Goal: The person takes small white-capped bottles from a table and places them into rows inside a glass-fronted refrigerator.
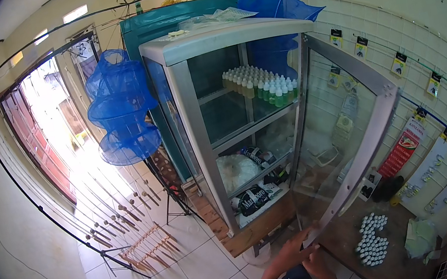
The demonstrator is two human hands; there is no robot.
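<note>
A metal-framed display cabinet [176, 50] stands before me with its glass door [357, 195] swung out to the right. At the door's lower corner is my left hand [293, 253], its fingers against the frame; how firmly they hold is unclear. Just below and to the right, my right hand [314, 262] is close to the same corner and the left hand, its grip partly hidden. Rows of small dropper bottles [258, 83], some with green liquid, stand on the upper shelf. Printed packs [253, 199] and a clear plastic bag with pale contents [237, 172] lie lower down.
White-capped bottles [372, 241] and a pale plastic bag [420, 236] lie on the brown table [343, 230] at right. Carded goods hang on the wall grid [434, 58]. Blue mesh nets [122, 107] and a rack of rods [109, 249] stand left, over the tiled floor [184, 277].
</note>
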